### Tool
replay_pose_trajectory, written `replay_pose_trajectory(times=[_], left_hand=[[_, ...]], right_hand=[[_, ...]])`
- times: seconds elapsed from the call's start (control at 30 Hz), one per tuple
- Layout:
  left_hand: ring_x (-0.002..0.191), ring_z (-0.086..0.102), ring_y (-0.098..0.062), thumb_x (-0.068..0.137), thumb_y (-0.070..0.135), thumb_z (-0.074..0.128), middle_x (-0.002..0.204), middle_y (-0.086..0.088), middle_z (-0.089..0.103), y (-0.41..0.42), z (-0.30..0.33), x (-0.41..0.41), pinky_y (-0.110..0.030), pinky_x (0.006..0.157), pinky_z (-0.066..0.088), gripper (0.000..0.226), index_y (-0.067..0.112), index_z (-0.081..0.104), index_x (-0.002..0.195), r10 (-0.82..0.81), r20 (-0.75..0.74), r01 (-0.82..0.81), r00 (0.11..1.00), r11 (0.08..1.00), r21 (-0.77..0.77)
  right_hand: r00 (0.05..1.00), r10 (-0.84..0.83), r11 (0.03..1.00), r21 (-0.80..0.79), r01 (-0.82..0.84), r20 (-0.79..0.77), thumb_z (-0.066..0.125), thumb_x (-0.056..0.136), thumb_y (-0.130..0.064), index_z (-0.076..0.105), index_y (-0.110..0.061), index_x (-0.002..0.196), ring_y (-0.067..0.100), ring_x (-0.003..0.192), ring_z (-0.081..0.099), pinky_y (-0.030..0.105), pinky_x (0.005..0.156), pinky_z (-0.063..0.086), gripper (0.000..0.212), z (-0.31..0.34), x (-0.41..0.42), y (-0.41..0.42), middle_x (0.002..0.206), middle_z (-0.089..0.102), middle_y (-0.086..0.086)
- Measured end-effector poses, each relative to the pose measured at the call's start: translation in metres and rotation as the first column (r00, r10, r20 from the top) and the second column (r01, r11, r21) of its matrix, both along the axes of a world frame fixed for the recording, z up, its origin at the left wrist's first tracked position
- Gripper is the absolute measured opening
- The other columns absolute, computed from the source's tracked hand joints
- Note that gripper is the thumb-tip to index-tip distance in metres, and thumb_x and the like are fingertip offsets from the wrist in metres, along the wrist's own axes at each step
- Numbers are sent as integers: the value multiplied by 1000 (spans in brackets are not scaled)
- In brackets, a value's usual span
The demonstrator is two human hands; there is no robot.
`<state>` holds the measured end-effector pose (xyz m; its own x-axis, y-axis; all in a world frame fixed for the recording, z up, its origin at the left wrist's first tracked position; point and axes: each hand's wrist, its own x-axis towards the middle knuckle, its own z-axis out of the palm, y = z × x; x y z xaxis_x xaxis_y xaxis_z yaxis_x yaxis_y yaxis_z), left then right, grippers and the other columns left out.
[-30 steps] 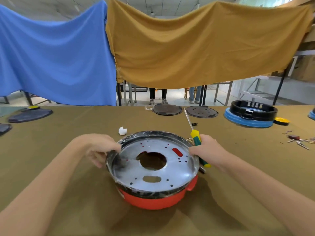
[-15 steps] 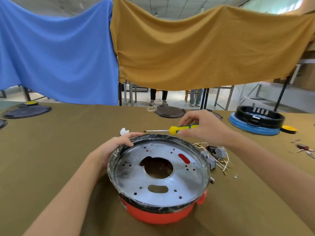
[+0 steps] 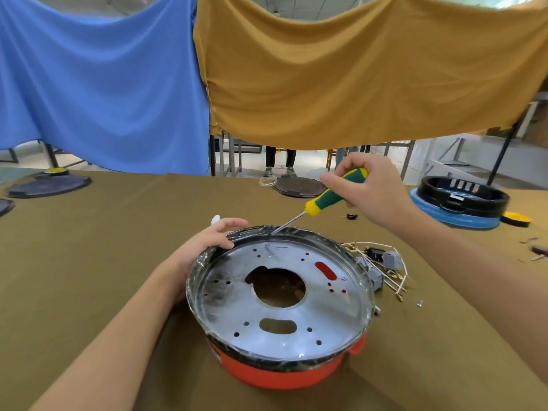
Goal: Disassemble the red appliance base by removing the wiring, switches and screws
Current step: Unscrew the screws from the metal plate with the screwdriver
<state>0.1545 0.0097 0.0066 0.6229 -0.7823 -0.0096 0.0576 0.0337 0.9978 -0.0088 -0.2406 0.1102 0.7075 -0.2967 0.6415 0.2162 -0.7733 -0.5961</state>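
The red appliance base (image 3: 281, 373) sits on the olive table with its silver metal plate (image 3: 320, 318) facing up, ringed by a black rim. My left hand (image 3: 207, 244) grips the far left rim. My right hand (image 3: 367, 191) holds a green and yellow screwdriver (image 3: 335, 192), shaft slanting down and left. Its tip sits at the far rim of the plate, near a small screw (image 3: 267, 245). A heap of removed wires and grey switches (image 3: 382, 266) lies on the table right of the base.
A black ring on a blue base (image 3: 458, 203) stands at the back right, with a yellow disc (image 3: 516, 218) beside it. Dark round plates (image 3: 296, 186) lie at the back and far left. A small white piece (image 3: 215, 219) lies behind my left hand. Small parts are scattered at the right edge.
My right hand swung the screwdriver from pointing up, through level, to slanting down with its tip at the far rim. My left hand slid along the rim toward the back.
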Motion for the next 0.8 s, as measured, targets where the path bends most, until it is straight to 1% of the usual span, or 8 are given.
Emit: replay_pose_trajectory(times=[0.1,0.17,0.23,0.33,0.43,0.6,0.73,0.8], left_hand=[[95,71,-12,75,5,60,106,11,74,5,6,0,-27,72,58,39,20,70,110,15,106,-20,994,999,45],[104,68,-28,75,11,59,117,-4,70,10,9,-2,-38,83,56,38,18,71,111,10,149,-25,989,995,95],[111,64,-31,75,14,54,123,-9,66,15,12,-4,-45,97,51,40,19,73,110,-4,245,-38,969,985,168],[126,53,-16,78,8,49,133,3,59,18,16,-9,-46,112,36,41,24,76,104,-40,423,-84,905,959,271],[132,38,3,85,-5,46,135,12,54,19,18,-10,-41,119,21,48,27,79,93,-54,492,-124,869,939,321],[136,36,-1,84,-8,45,137,8,53,18,21,-13,-35,117,17,52,30,80,88,-69,562,-150,824,930,334],[119,43,14,84,-10,48,128,19,57,17,25,-15,-11,94,30,55,35,79,85,-37,627,-194,778,935,296],[111,46,19,85,-10,51,124,22,59,18,27,-16,-7,88,32,53,36,78,85,-22,682,-226,731,935,272]], right_hand=[[1000,18,999,-48,-18,5,73,88,-33,61,-17,72,26,60,56,33,57,47,25,0,7,8,69,62,6],[999,37,998,-43,-38,-6,71,89,-29,60,-17,72,21,59,52,28,56,43,24,2,11,12,65,58,1],[999,49,998,-50,-50,-22,71,89,-26,60,-15,73,17,57,50,23,54,40,23,6,15,15,63,56,-3],[998,43,994,-98,-47,-44,70,89,-24,61,-9,73,8,51,46,19,48,38,23,10,19,17,60,54,-9],[998,38,992,-122,-44,-57,71,87,-22,58,-15,68,2,44,43,12,42,33,25,14,22,17,57,51,-10],[997,10,984,-176,-23,-76,71,87,-27,56,-22,67,13,51,45,19,44,36,26,21,27,18,59,54,-1],[997,9,982,-187,-24,-81,72,86,-26,56,-22,66,10,47,44,13,42,34,26,24,29,20,60,56,-1],[996,0,980,-196,-18,-91,72,86,-26,56,-22,66,6,46,43,10,41,33,26,25,30,20,60,56,-2]])
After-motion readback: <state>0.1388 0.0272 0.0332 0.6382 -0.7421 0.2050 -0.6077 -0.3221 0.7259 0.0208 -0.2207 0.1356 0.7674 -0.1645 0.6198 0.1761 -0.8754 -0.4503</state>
